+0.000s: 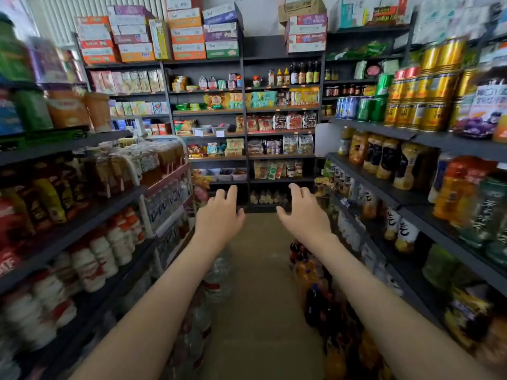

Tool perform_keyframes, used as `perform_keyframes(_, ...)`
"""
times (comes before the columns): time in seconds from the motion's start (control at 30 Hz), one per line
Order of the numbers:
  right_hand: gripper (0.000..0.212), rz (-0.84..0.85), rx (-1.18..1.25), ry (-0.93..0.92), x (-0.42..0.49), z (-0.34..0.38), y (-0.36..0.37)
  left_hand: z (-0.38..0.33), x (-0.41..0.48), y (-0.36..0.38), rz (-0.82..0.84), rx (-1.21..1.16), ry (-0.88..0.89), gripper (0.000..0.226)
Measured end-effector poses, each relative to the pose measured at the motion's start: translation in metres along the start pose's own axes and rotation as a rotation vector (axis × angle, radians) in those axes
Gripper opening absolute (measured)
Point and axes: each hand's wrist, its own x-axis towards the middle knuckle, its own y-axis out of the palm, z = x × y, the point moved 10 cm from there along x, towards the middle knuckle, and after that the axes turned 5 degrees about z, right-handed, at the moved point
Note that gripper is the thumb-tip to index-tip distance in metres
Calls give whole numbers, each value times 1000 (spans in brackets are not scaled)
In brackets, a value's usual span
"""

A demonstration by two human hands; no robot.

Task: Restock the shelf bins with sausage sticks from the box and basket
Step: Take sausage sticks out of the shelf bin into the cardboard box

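Both my arms reach forward down a shop aisle. My left hand (219, 215) and my right hand (301, 212) are held out side by side, fingers relaxed and spread, holding nothing. On the far shelf unit ahead, a low shelf carries several small clear bins (226, 174); more small bins (211, 130) sit two shelves higher. Their contents are too small to tell. No box, basket or sausage sticks can be made out in this view.
Shelves of bottles (109, 248) line the left side, and shelves of cans (428, 105) and snack bags line the right. Large bottles (315, 283) stand on the floor along both aisle edges. A strip of tan floor (260, 270) runs between them.
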Motion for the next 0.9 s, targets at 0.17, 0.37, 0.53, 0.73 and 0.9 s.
perform_keyframes(0.17, 54, 108, -4, 52, 108, -25, 97, 43, 91, 85, 90, 65, -7, 53)
perform_keyframes(0.37, 49, 193, -21, 93, 254, -53, 173, 75, 229, 172, 174, 106, 51, 47)
perform_keyframes(0.53, 50, 201, -66, 130, 366, -113, 219, 62, 343, 255, 232, 63, 95, 46)
perform_keyframes(0.73, 48, 191, -87, 137, 512, -202, 296, 58, 492, 375, 287, 46, 96, 51)
perform_keyframes(0.9, 51, 225, -84, 77, 666, -243, 355, 78, 646, 441, 271, 38, 49, 50)
